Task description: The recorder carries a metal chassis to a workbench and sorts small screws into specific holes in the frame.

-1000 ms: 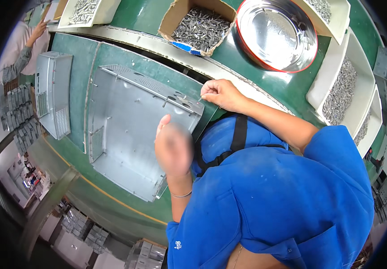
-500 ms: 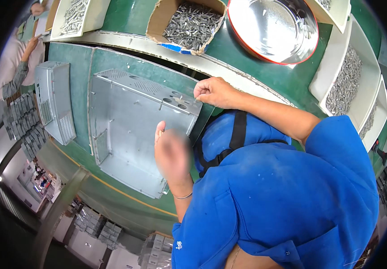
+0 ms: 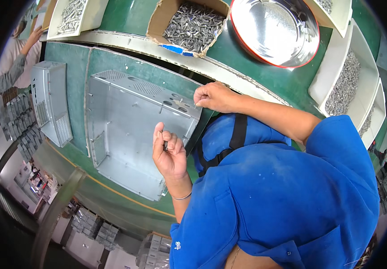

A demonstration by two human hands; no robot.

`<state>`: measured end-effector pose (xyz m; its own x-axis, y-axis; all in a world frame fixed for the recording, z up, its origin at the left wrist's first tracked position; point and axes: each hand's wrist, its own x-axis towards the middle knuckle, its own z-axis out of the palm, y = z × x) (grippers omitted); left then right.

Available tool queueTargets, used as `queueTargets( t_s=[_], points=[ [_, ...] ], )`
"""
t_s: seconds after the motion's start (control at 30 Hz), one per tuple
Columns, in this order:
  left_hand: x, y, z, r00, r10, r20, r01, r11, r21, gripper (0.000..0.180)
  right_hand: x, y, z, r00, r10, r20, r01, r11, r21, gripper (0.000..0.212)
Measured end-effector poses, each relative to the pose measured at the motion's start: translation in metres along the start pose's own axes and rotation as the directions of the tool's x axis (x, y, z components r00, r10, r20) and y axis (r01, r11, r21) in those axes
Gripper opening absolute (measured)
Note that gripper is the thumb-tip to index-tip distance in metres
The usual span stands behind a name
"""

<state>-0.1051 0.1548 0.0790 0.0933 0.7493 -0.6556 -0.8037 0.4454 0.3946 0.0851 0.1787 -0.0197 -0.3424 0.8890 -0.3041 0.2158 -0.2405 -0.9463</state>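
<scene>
A grey sheet-metal case (image 3: 133,121), open at the top, lies on the green bench. Its perforated wall has round holes and upright pins. My right hand (image 3: 218,97) is closed in a pinch at the right end of that wall; whatever is between the fingertips is too small to name. Over the case's right part, my left hand (image 3: 171,154) is raised with its fingers curled in. A small greyish bit shows between those fingers, but its kind cannot be made out.
Behind the case stand a cardboard box (image 3: 154,28) of small metal pins and a red-rimmed metal basin (image 3: 265,33). White bins (image 3: 323,80) with small metal parts line the right. Another metal case (image 3: 52,101) lies at left, near a person's arm (image 3: 14,74).
My left hand has turned slightly, and its curled fingers now show clearly. The right hand stays at the case's corner. At far left, the other person's arm has moved.
</scene>
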Motion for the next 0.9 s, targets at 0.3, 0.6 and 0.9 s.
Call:
queueTargets(
  t_s=[0.3, 0.6, 0.9],
  points=[
    [-0.007, 0.004, -0.011, 0.999, 0.028, 0.039, -0.026, 0.999, -0.039, 0.021, 0.006, -0.003, 0.019, 0.994, 0.108, -0.01, -0.109, 0.982, -0.153, 0.038],
    [-0.021, 0.014, -0.031, 0.993, 0.1, 0.065, -0.093, 0.99, -0.106, 0.021, 0.0, 0.001, 0.017, 0.994, 0.062, 0.088, -0.078, 0.979, 0.189, 0.02],
    [-0.042, 0.015, -0.05, 0.976, 0.193, 0.102, -0.171, 0.967, -0.191, 0.022, 0.016, -0.004, 0.02, 0.989, -0.025, 0.144, 0.038, 0.996, -0.083, 0.018]
  ],
)
